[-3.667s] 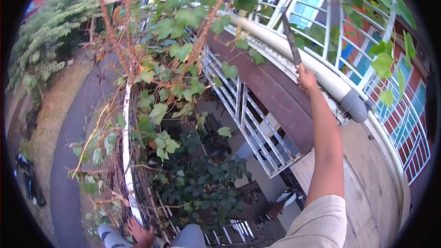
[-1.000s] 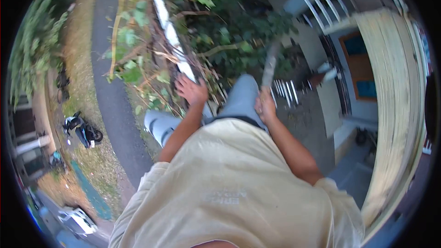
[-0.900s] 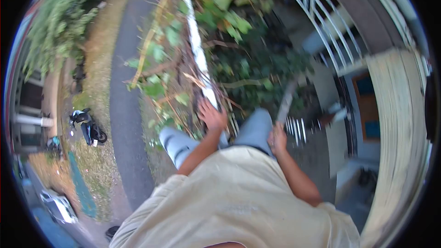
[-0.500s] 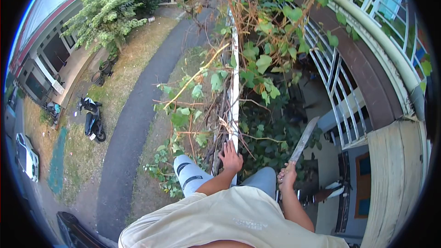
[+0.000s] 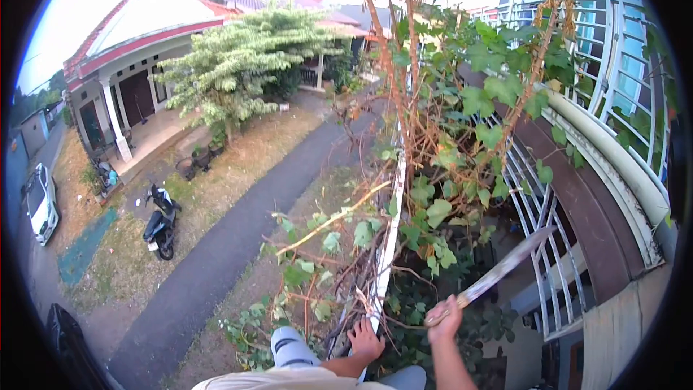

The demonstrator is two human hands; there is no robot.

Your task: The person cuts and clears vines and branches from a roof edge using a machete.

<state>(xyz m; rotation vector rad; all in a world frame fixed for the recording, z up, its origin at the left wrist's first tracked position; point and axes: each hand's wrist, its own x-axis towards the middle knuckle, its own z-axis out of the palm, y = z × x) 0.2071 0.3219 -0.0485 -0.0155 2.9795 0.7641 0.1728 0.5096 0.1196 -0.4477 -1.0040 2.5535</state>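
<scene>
My right hand (image 5: 443, 318) is closed around the handle of a machete (image 5: 505, 266), whose long blade points up and to the right over the shaded yard. My left hand (image 5: 367, 341) rests with fingers apart on the narrow white wall top (image 5: 388, 256), which runs forward between my legs. Just ahead of that hand lie tangled brown stems (image 5: 361, 300) and a pale splintered stub. A bare yellowish branch (image 5: 336, 218) slants across on the left. Leafy climbing vines (image 5: 438, 213) with thick upright stems (image 5: 404, 94) grow along the wall.
A metal railing (image 5: 552, 267) and a brown roof edge (image 5: 577, 195) stand close on the right. Far below on the left are a paved path (image 5: 209, 253), a parked motorbike (image 5: 162, 222), a white car (image 5: 42, 204) and a house with a porch (image 5: 119, 112).
The view has tilted up, showing more houses and sky. My right hand has raised the machete forward, its blade swinging further right. My left hand stays on the wall top.
</scene>
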